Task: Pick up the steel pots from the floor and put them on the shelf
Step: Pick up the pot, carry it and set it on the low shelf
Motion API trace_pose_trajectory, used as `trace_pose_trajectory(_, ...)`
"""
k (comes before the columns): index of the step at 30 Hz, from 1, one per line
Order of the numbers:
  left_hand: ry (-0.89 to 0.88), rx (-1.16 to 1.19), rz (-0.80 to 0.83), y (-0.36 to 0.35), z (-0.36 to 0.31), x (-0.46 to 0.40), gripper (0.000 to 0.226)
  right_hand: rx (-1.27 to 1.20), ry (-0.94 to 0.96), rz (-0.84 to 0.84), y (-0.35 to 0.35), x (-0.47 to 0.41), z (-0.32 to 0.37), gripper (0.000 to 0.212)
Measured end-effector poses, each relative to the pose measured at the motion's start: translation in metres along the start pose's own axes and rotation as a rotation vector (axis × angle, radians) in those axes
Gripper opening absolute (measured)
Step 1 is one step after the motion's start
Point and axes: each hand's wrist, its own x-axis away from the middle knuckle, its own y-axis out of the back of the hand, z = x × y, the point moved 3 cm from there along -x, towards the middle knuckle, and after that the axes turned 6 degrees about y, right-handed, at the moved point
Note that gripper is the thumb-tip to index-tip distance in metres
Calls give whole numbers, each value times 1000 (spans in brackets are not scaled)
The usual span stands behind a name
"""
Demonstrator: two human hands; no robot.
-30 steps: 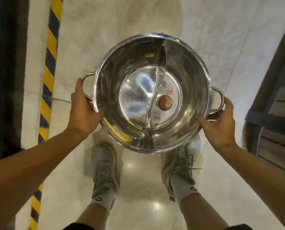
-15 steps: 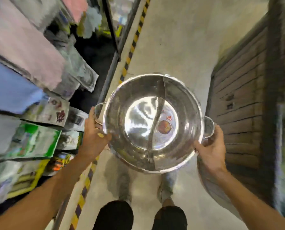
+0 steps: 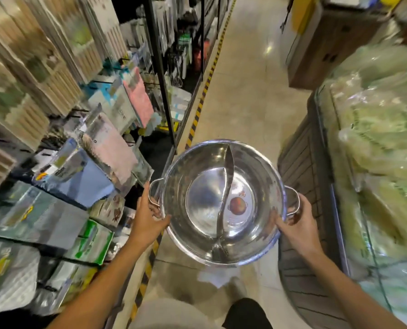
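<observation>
A wide steel pot (image 3: 202,200) with an S-shaped divider and a round red label inside is held up in front of me, over the aisle floor. My left hand (image 3: 148,217) grips its left loop handle and rim. On the other side, my right hand (image 3: 297,224) grips the right loop handle. The pot is roughly level, its opening facing me. A shelf unit (image 3: 161,74) packed with goods runs along the left, close to the pot's left handle.
Packaged goods (image 3: 55,162) crowd the left shelves, with a yellow-and-black striped strip (image 3: 197,112) along their base. A wooden-slat display (image 3: 302,176) holding wrapped greenish bundles (image 3: 375,129) stands on the right. The tiled aisle (image 3: 249,86) stretches ahead. My legs show below.
The view has lifted from the floor to the aisle. The pot stays in both hands and is now raised, with the left shelves coming into sight.
</observation>
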Motion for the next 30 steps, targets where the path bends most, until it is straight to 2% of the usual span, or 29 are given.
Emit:
trace_pose_trajectory(4,24,35,-55,0,-4,18,113,-12,14,100,2,-25,-3,96)
trace_pose_trajectory(7,93,59,-139,4,-5,39,114,-13,80,195,-4,-56,0,92)
trace_pose_trajectory(12,154,108,-394,21,5,93,115,13,190,385,-49,-87,13,87)
trace_pose_trajectory(16,336,80,-612,33,37,176,120,21,346,603,-105,-78,33,84)
trace_pose_trajectory(24,588,142,-1118,22,73,423,121,10,566,1129,-207,58,94,81)
trace_pose_trajectory(30,722,197,-1435,-28,96,606,114,-31,752,1424,-227,218,121,78)
